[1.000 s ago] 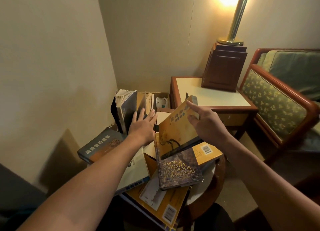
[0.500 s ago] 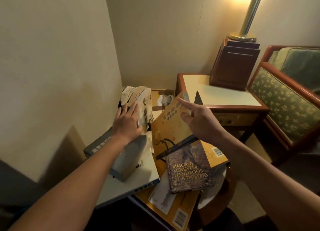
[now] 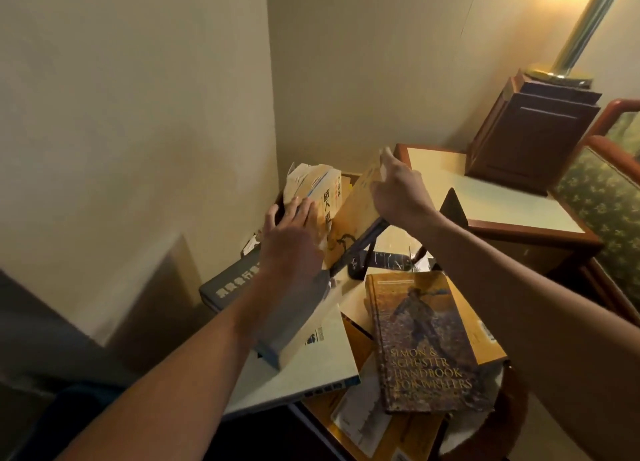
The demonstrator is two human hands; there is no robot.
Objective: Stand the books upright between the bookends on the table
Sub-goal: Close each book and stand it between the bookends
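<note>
Centre frame, our left hand [image 3: 294, 242] presses flat against the leaning books [image 3: 311, 187]. Our right hand [image 3: 398, 194] pinches the yellow book [image 3: 353, 218] by its top edge. It looks thin and floppy, so we judge a lower grip near the spine safer.

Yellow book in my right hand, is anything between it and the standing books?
Nothing visible. The yellow book leans close beside the standing books; the left hand presses their near side, clear of the gap. The black bookend stands apart on the other side.
</note>
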